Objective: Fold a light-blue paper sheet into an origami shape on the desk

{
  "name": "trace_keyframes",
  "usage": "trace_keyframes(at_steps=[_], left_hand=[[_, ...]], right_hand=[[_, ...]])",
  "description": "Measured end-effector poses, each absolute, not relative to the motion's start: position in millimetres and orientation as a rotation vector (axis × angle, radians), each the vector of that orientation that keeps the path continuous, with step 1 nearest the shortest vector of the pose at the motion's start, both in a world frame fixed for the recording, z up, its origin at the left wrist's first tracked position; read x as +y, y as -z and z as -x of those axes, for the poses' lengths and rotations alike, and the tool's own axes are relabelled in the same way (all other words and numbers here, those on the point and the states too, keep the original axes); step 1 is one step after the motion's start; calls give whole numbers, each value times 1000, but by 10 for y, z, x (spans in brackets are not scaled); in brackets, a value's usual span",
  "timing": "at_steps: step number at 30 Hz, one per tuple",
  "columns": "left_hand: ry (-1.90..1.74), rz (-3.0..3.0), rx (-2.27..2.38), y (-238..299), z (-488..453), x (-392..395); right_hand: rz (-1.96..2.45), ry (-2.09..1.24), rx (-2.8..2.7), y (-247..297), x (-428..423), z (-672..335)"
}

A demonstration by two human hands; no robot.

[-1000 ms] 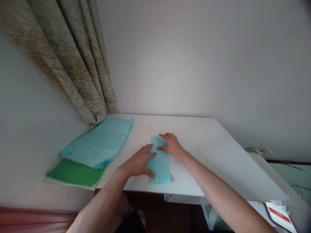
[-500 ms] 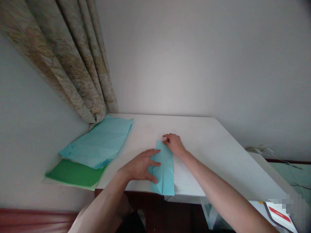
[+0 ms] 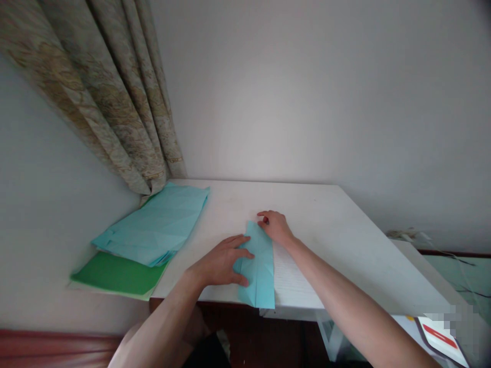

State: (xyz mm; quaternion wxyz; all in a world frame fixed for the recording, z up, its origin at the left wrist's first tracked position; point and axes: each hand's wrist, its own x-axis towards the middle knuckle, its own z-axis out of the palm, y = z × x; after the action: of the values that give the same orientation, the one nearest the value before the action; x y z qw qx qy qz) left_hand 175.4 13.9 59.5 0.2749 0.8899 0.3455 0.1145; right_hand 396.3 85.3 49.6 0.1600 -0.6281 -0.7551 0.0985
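A folded strip of light blue paper (image 3: 264, 271) lies lengthwise on the white table, with a crease along it and its near end at the front edge. My left hand (image 3: 224, 261) rests on the paper's left side, its fingers spread and pressing on the surface. At the far right corner of the strip is my right hand (image 3: 276, 226). Its index finger reaches past the paper's far end and its thumb is at the paper's edge. A gap shows between that thumb and index finger, while the other fingers are curled.
Large light blue paper sheets (image 3: 157, 225) lie at the table's left, over a green sheet (image 3: 118, 273) that sticks out past the edge. A patterned curtain (image 3: 115, 92) hangs at the left. The white table (image 3: 307, 204) meets a wall behind.
My left hand's fingers have shifted very slightly on the paper. The right hand and the strip stay almost where they were.
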Motion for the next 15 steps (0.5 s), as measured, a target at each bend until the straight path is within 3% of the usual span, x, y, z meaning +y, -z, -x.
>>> trace_keyframes(at_steps=[15], left_hand=[[-188, -2396, 1125, -588, -1751, 175]], right_hand=[[1307, -507, -2655, -594, 596, -3977]])
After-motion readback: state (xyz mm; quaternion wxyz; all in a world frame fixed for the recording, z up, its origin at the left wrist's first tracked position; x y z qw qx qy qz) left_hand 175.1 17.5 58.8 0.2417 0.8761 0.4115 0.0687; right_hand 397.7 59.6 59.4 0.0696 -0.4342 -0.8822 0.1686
